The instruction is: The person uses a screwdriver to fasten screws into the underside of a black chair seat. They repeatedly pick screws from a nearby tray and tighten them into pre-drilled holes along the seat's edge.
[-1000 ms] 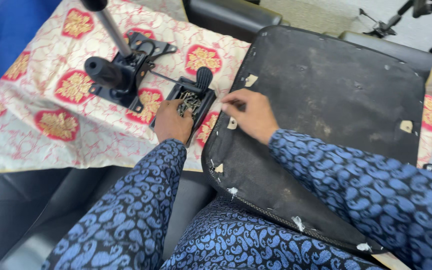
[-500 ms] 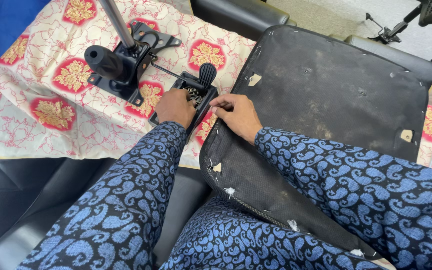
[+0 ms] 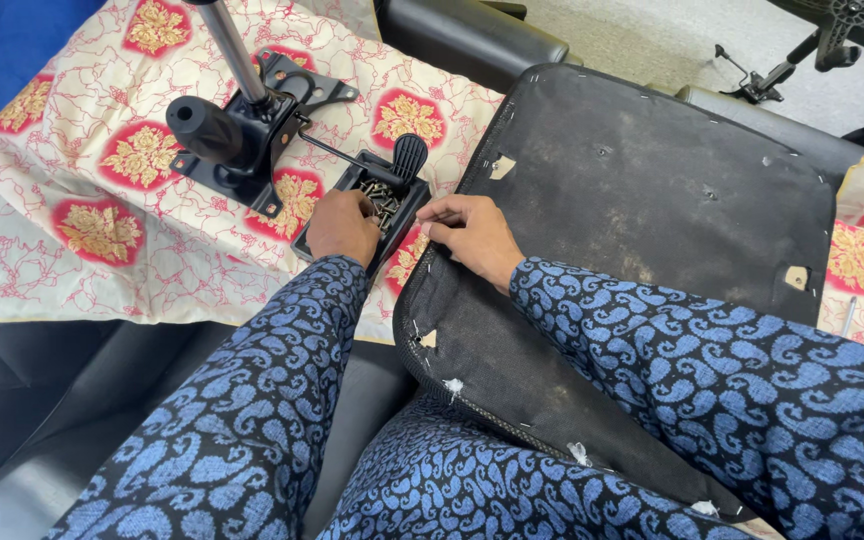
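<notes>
Surface: patterned cloth (image 3: pixel 102 250) lying upper left.
Left hand (image 3: pixel 344 225): fingers dipping into screw tray (image 3: pixel 392 200), pinch hidden.
Right hand (image 3: pixel 472 235): fingertips pressing together on seat pan (image 3: pixel 652 200) edge.
Handling: screws likely small, light, slippery; pinch singly.

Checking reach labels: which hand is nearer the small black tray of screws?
Left. The left hand is in the black tray of screws, fingers on them. The right hand rests beside it on the seat pan edge.

Two hands are seen: left hand (image 3: pixel 344 224), right hand (image 3: pixel 474 236). One seat pad (image 3: pixel 642 250), one tray (image 3: pixel 312 243) of many screws (image 3: pixel 384 197), one chair mechanism (image 3: pixel 242 130) and one cloth (image 3: pixel 72 250) are counted.
</notes>
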